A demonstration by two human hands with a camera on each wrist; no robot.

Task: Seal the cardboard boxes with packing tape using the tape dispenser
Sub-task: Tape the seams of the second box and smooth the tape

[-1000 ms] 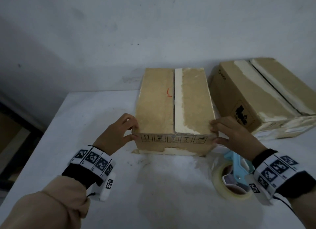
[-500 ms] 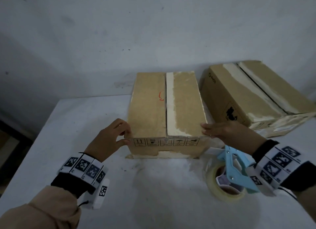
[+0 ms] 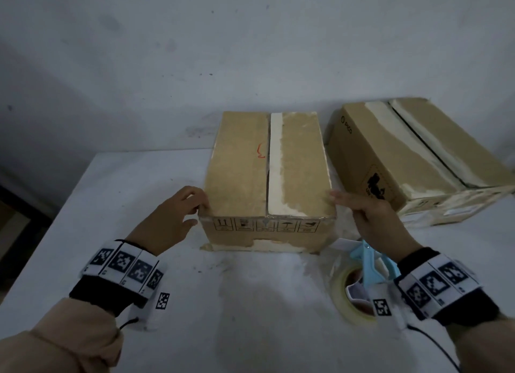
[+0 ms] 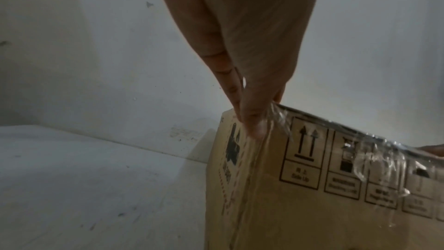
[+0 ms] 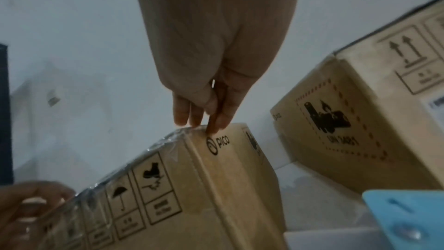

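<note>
Both hands, left point(image 3: 170, 216) and right point(image 3: 373, 219), press fingers flat on the box point(image 3: 267, 177); wrinkled tape point(image 4: 360, 151) may peel.

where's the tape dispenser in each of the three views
Head: the tape dispenser lies low right on the table, just under the right hand.
Left wrist: not in it.
Right wrist: only a light blue piece at the bottom right corner.
Shared landmark: the row of handling symbols on the near box.
</note>
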